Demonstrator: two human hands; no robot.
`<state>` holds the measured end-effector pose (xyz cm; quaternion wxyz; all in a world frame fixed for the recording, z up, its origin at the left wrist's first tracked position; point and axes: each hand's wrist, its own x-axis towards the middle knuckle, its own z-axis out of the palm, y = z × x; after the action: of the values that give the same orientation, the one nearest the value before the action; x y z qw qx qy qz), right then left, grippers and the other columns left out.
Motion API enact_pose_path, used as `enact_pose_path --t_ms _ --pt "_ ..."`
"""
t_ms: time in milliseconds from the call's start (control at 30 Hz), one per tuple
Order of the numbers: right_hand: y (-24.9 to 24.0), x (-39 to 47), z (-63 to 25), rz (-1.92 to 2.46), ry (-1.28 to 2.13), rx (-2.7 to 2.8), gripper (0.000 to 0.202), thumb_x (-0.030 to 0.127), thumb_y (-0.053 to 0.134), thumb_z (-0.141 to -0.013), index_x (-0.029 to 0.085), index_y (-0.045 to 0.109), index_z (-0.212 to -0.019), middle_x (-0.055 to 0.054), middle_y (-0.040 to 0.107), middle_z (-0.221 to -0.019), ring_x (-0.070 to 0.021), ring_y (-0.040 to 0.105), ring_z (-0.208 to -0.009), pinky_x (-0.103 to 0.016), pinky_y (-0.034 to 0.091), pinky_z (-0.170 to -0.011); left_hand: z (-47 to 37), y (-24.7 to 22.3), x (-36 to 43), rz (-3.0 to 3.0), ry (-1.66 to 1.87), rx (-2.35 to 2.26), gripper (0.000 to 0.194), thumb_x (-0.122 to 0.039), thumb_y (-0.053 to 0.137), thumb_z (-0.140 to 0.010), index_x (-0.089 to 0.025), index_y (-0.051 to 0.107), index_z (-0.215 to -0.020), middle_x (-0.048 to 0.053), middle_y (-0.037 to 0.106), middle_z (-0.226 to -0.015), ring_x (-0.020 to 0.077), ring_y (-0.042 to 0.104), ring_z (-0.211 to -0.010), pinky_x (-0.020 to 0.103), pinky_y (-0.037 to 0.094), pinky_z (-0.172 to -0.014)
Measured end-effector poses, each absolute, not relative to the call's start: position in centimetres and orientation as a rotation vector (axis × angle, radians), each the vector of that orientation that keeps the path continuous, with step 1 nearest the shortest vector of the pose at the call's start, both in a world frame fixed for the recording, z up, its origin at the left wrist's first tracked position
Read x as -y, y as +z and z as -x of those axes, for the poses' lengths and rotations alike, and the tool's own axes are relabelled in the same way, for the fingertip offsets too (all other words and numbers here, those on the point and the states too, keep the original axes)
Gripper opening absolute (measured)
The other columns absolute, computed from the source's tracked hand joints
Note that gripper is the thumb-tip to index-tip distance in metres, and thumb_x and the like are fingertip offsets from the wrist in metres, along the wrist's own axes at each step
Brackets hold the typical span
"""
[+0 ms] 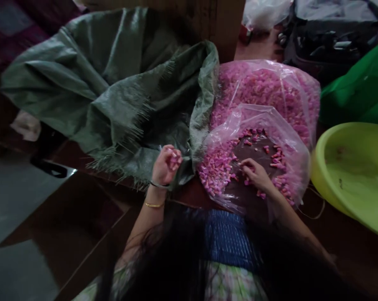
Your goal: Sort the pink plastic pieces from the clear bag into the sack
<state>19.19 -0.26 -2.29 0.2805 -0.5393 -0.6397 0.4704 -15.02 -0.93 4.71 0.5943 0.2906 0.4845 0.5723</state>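
Note:
My left hand (pixel 166 166) is raised by the green woven sack, its fingers curled around several small pink plastic pieces. Two bracelets circle that wrist. My right hand (pixel 254 173) reaches into the mouth of a clear plastic bag (pixel 297 167), thumb and fingertips pressed together over the dark surface there. Whatever lies between those fingertips is too small to make out. Small pink pieces (pixel 215 169) with orange ends are heaped at the bag's left side, and more are scattered around the right hand.
A green woven sack (pixel 113 100) with frayed edges lies left of the bag. Behind is a larger clear bag of pink pieces (pixel 258 83). A yellow-green basin (pixel 358 167) stands at the right, near green material (pixel 358 90) and a black case (pixel 336 50).

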Motion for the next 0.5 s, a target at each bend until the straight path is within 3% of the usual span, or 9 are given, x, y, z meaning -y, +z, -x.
enact_pose_path --t_ms 100,200,267,367,433,500 --pt "-1.7 0.1 -20.5 1.414 1.552 1.214 0.025 0.045 0.056 -0.084 0.024 0.053 -0.095 0.007 0.054 -0.064 -0.0083 0.044 -0.044 -0.019 0.033 -0.038 19.3 4.0 0.4 -1.040 1.388 -1.726 0.022 -0.040 0.058 -0.082 -0.020 0.049 -0.083 -0.002 0.054 -0.067 0.0096 0.048 -0.053 0.018 0.030 -0.045" --pt "-1.5 -0.1 -21.1 1.393 1.592 1.028 0.030 0.047 0.065 -0.078 0.023 0.056 -0.094 0.004 0.061 -0.080 -0.0071 0.050 -0.051 -0.018 0.038 -0.041 20.6 2.8 -0.7 -1.628 0.907 -2.230 0.015 -0.029 0.052 -0.088 -0.018 0.060 -0.094 0.006 0.063 -0.085 0.0161 0.059 -0.076 0.025 0.041 -0.064" --pt "-1.7 -0.1 -20.8 1.383 1.607 1.027 0.035 0.046 0.070 -0.073 0.022 0.058 -0.096 0.001 0.064 -0.088 -0.0077 0.055 -0.058 -0.019 0.045 -0.048 20.3 2.0 -1.7 -1.947 0.425 -2.227 0.025 -0.020 0.045 -0.089 -0.020 0.063 -0.106 0.010 0.063 -0.106 0.0198 0.061 -0.091 0.028 0.043 -0.073" --pt "-1.8 0.0 -20.2 1.379 1.565 1.043 0.043 0.045 0.074 -0.071 0.021 0.056 -0.101 0.002 0.064 -0.084 -0.0068 0.054 -0.056 -0.018 0.042 -0.047 20.2 1.0 -3.2 -2.133 -0.050 -2.036 0.032 -0.014 0.041 -0.089 -0.020 0.065 -0.109 0.012 0.059 -0.117 0.0204 0.062 -0.091 0.029 0.043 -0.075" --pt "-1.7 0.0 -20.1 1.395 1.524 1.071 0.043 0.047 0.073 -0.072 0.021 0.055 -0.102 0.003 0.064 -0.081 -0.0051 0.049 -0.050 -0.016 0.036 -0.041 20.8 0.8 -4.0 -2.152 -0.068 -1.980 0.027 -0.018 0.047 -0.087 -0.019 0.066 -0.106 0.011 0.061 -0.115 0.0201 0.062 -0.088 0.029 0.043 -0.074" --pt "-1.5 0.0 -20.3 1.412 1.499 1.125 0.042 0.048 0.071 -0.074 0.019 0.058 -0.101 0.003 0.064 -0.077 -0.0042 0.046 -0.047 -0.016 0.032 -0.039 21.4 1.3 -4.3 -2.108 0.145 -1.998 0.023 -0.023 0.057 -0.084 -0.019 0.068 -0.103 0.009 0.065 -0.106 0.0194 0.061 -0.083 0.028 0.043 -0.073"
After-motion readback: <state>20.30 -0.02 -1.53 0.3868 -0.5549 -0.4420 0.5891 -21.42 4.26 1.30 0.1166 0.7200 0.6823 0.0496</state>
